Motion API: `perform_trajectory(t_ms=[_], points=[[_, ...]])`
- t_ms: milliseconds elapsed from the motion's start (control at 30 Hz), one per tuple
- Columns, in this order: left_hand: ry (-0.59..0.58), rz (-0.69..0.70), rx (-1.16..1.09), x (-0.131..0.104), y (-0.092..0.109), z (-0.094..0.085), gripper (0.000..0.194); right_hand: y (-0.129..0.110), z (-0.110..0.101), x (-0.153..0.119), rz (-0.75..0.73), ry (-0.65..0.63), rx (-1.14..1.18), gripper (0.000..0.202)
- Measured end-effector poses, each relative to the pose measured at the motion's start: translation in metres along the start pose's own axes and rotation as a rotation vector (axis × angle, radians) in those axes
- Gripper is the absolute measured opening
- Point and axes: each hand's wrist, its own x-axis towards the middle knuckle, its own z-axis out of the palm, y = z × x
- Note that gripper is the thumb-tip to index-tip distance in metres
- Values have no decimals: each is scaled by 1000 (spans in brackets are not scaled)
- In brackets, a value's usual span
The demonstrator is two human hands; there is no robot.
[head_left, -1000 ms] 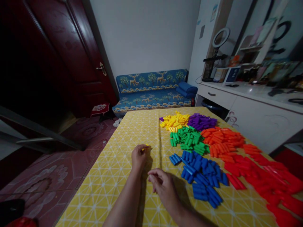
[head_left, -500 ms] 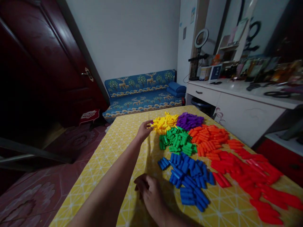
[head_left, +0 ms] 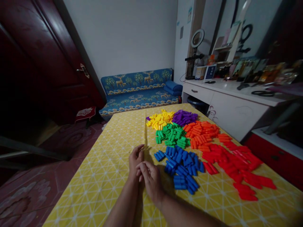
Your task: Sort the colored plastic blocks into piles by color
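Observation:
My left hand rests over the tablecloth left of the blue pieces, its fingers loosely bent and apart, with nothing visible in them. Against its wrist lies my right hand, fingers partly spread and holding nothing visible. Nearest on the right is a heap of blue tubular pieces. Behind it are green pieces, yellow pieces and purple pieces. Orange pieces and red pieces spread to the right. One purple piece sits at the yellow heap's left edge.
The yellow patterned tablecloth covers the table. A blue patterned sofa stands behind it. On the right is a white dresser with a ring light and bottles. A dark red door and a small stool are at left.
My left hand has drawn back from the yellow heap toward me and now meets my right hand. A purple piece shows where it was. The camera view has shifted slightly.

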Motion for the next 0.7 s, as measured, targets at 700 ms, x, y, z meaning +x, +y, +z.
perform_trajectory(t_ms=[700], points=[[-26, 79, 142, -1, 8, 8, 30, -79, -411, -10, 126, 693, -711, 80]])
